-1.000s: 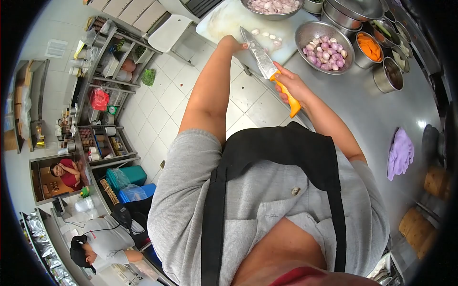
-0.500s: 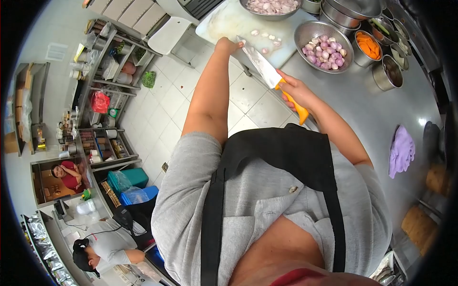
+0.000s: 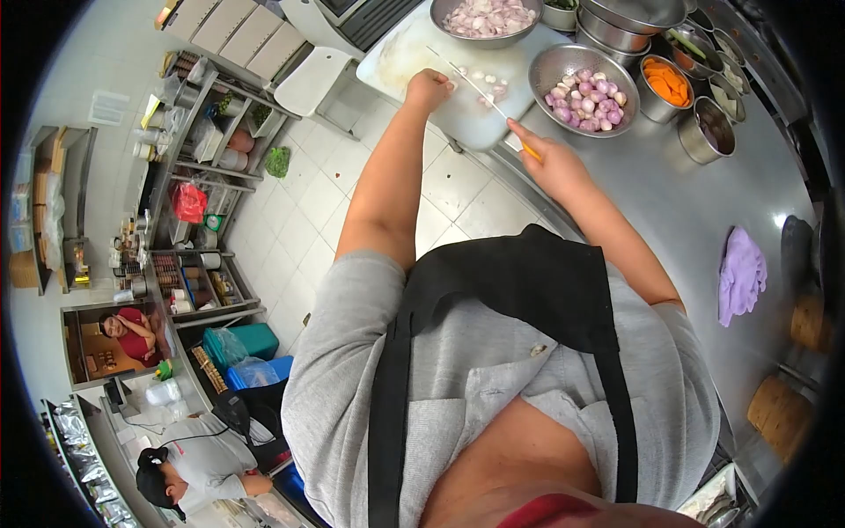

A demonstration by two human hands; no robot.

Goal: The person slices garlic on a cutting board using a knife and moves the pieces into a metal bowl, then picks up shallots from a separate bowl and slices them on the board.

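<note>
My right hand (image 3: 550,163) is wrapped round the yellow handle of a knife (image 3: 482,93), whose blade is seen nearly edge-on over the white cutting board (image 3: 396,66). At the board's near edge is my left hand (image 3: 429,91), fingers curled together close to the blade; what they hold, if anything, is too small to tell. Several small peeled pieces (image 3: 499,91) lie on the board beyond the blade. A colander (image 3: 536,84) of purple shallots stands right of the board, and a bowl (image 3: 502,40) of cut shallots sits at its far side.
Right of the colander are a metal container of orange slices (image 3: 666,86) and a dark-filled metal pot (image 3: 707,132). A purple cloth (image 3: 741,277) lies on the steel counter (image 3: 647,194). A co-worker (image 3: 207,458) and another person (image 3: 135,334) are at the lower left.
The knife has turned from showing its broad side to nearly edge-on and moved up over the board. My right hand has moved up slightly with it; my left hand has shifted slightly right.
</note>
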